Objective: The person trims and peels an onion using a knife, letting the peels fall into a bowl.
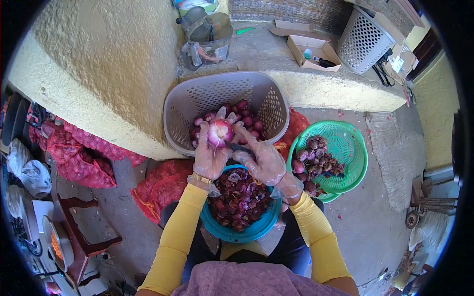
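My left hand, in a clear plastic glove, cups a partly peeled red onion with its white and purple skin showing. My right hand, gloved the same way, is beside the onion with its fingers bent round a small dark tool, mostly hidden, whose kind I cannot make out. Behind both hands a grey-brown plastic basket holds many red onions. Below them, between my knees, a blue basin is filled with dry onion skins.
To the right, a green colander contains onions and scraps. Red mesh sacks lie at the left, and another sack sits nearer. On the ledge are a cardboard box, a white basket and a clear bucket. A wooden stool stands lower left.
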A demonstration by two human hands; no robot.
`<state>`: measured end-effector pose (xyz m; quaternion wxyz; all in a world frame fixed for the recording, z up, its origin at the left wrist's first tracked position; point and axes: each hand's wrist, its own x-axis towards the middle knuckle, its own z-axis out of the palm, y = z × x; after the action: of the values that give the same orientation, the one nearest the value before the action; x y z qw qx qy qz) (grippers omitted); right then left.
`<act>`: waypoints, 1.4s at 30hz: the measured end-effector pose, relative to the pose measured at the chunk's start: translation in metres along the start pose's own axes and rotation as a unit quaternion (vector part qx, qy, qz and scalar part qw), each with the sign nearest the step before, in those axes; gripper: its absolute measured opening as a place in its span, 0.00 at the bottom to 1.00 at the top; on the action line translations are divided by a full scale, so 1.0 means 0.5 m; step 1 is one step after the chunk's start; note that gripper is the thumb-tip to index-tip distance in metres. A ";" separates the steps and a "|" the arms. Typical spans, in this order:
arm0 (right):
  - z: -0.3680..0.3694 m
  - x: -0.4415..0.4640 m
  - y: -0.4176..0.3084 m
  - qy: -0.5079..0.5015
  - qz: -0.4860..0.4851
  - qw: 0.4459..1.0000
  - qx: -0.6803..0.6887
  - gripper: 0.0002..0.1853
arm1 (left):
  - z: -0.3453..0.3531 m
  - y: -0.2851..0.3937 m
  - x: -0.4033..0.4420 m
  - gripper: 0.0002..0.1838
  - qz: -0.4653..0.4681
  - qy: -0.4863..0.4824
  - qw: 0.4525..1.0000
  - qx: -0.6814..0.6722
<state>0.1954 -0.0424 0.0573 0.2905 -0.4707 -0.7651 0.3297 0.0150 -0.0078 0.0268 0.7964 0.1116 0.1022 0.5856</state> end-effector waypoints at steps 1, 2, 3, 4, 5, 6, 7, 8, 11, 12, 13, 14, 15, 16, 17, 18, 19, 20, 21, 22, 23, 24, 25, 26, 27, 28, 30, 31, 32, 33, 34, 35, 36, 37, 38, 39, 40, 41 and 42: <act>-0.002 0.000 -0.005 0.000 0.000 1.000 0.000 0.38 | 0.006 -0.001 -0.003 0.31 0.010 0.014 1.000 0.001; -0.003 0.001 -0.010 -0.011 0.006 1.000 0.005 0.41 | 0.007 0.000 -0.004 0.31 0.009 0.014 1.000 0.002; -0.003 0.001 -0.011 -0.022 0.012 1.000 0.010 0.44 | 0.007 0.001 -0.004 0.30 0.008 -0.004 1.000 0.028; 0.002 0.002 -0.006 -0.022 0.013 1.000 0.010 0.44 | 0.008 0.001 -0.005 0.30 0.008 -0.022 0.998 0.054; 0.010 0.004 0.006 -0.008 -0.010 1.000 0.000 0.46 | 0.011 0.000 -0.006 0.30 0.007 -0.022 0.998 0.054; 0.015 0.005 0.012 0.006 -0.033 0.999 -0.010 0.47 | 0.017 -0.002 -0.007 0.30 -0.002 -0.005 0.998 0.055; 0.020 0.007 0.014 0.006 -0.033 0.999 -0.010 0.47 | 0.021 -0.005 -0.008 0.30 -0.012 0.011 0.998 0.056; 0.027 0.009 0.014 0.037 -0.063 0.997 0.000 0.48 | 0.022 -0.008 -0.009 0.30 -0.012 0.011 0.998 0.056; 0.023 0.008 0.009 0.039 -0.066 0.997 0.012 0.47 | 0.021 -0.013 -0.010 0.30 -0.015 0.007 0.998 0.057; 0.018 0.007 0.005 0.010 -0.039 0.999 0.014 0.47 | 0.018 -0.015 -0.009 0.31 -0.020 0.005 0.999 0.042; 0.015 0.006 0.001 0.010 -0.039 0.999 0.014 0.47 | 0.015 -0.015 -0.008 0.31 -0.026 0.002 0.999 0.027; 0.010 0.006 -0.004 -0.003 -0.025 0.999 0.022 0.47 | 0.014 -0.016 -0.007 0.31 -0.026 0.001 0.999 0.027; 0.009 0.007 -0.006 -0.016 -0.011 0.999 0.030 0.47 | 0.014 -0.016 -0.007 0.31 -0.025 0.004 0.999 0.030; 0.009 0.007 -0.005 -0.016 -0.012 0.999 0.030 0.47 | 0.014 -0.015 -0.007 0.31 -0.025 0.008 0.999 0.033; 0.011 0.007 -0.004 -0.010 -0.023 0.999 0.029 0.47 | 0.015 -0.015 -0.007 0.31 -0.025 0.008 0.999 0.033; 0.012 0.007 -0.003 -0.004 -0.033 0.999 0.028 0.47 | 0.017 -0.014 -0.009 0.31 -0.025 0.007 0.999 0.032; 0.013 0.006 -0.001 -0.004 -0.033 0.999 0.028 0.47 | 0.018 -0.014 -0.009 0.31 -0.025 0.005 0.999 0.030; 0.014 0.006 0.000 -0.002 -0.032 0.999 0.029 0.47 | 0.018 -0.014 -0.010 0.31 -0.026 0.005 0.999 0.030; 0.015 0.006 0.002 0.001 -0.030 0.999 0.029 0.47 | 0.017 -0.014 -0.010 0.32 -0.027 0.002 0.999 0.042; 0.017 0.007 0.005 0.002 -0.030 0.999 0.029 0.47 | 0.016 -0.015 -0.010 0.33 -0.029 -0.001 0.998 0.053; 0.020 0.007 0.010 0.016 -0.040 0.999 0.030 0.47 | 0.014 -0.016 -0.009 0.33 -0.029 -0.001 0.998 0.053; 0.023 0.008 0.014 0.030 -0.050 0.998 0.031 0.48 | 0.013 -0.016 -0.008 0.33 -0.032 0.000 0.998 0.054; 0.026 0.008 0.017 0.030 -0.050 0.998 0.031 0.48 | 0.012 -0.017 -0.009 0.34 -0.034 0.002 0.998 0.055; 0.028 0.009 0.019 0.042 -0.066 0.997 0.030 0.48 | 0.012 -0.017 -0.009 0.34 -0.034 0.002 0.998 0.055; 0.028 0.010 0.017 0.053 -0.082 0.995 0.028 0.48 | 0.014 -0.017 -0.010 0.34 -0.035 0.002 0.998 0.055; 0.024 0.008 0.012 0.054 -0.082 0.995 0.028 0.48 | 0.015 -0.017 -0.011 0.34 -0.037 0.001 0.998 0.055; 0.013 0.004 -0.001 -0.007 -0.010 0.999 0.045 0.46 | 0.010 -0.018 -0.008 0.34 -0.033 0.004 0.998 0.061; 0.017 0.004 0.004 -0.007 -0.010 0.999 0.045 0.46 | 0.008 -0.019 -0.007 0.34 -0.028 0.007 0.997 0.066; 0.027 0.006 0.014 0.018 -0.040 0.997 0.064 0.46 | 0.007 -0.020 -0.008 0.34 -0.028 0.006 0.997 0.065; 0.033 0.008 0.018 0.042 -0.070 0.993 0.082 0.46 | 0.008 -0.021 -0.009 0.34 -0.022 0.001 0.998 0.060; 0.038 0.009 0.019 0.043 -0.070 0.993 0.082 0.46 | 0.010 -0.022 -0.010 0.34 -0.016 -0.004 0.998 0.054; 0.042 0.010 0.018 0.056 -0.081 0.991 0.087 0.46 | 0.013 -0.025 -0.012 0.34 -0.016 -0.004 0.998 0.054; 0.044 0.009 0.017 0.070 -0.090 0.989 0.092 0.45 | 0.025 -0.029 -0.016 0.34 0.008 -0.003 0.997 0.071; 0.046 0.008 0.014 0.071 -0.090 0.989 0.091 0.45 | 0.030 -0.031 -0.018 0.34 0.033 -0.001 0.996 0.087; 0.048 0.006 0.011 0.056 -0.062 0.990 0.110 0.46 | 0.023 -0.032 -0.018 0.34 0.033 -0.001 0.996 0.088; 0.050 0.006 0.008 0.041 -0.034 0.990 0.127 0.46 | 0.015 -0.032 -0.016 0.33 0.024 0.008 0.997 0.068; 0.053 0.007 0.007 0.041 -0.033 0.990 0.127 0.46 | 0.008 -0.034 -0.014 0.32 0.015 0.017 0.999 0.048; 0.058 0.010 0.005 0.068 -0.058 0.990 0.111 0.46 | 0.001 -0.037 -0.014 0.32 0.015 0.017 0.999 0.048; 0.063 0.013 0.005 0.094 -0.083 0.987 0.096 0.46 | 0.002 -0.041 -0.013 0.32 0.035 0.022 0.997 0.071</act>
<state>0.1706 -0.0429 0.0369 0.4312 -0.4043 -0.7358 0.3304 0.0321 -0.0202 0.0220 0.7631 0.1583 0.1574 0.6066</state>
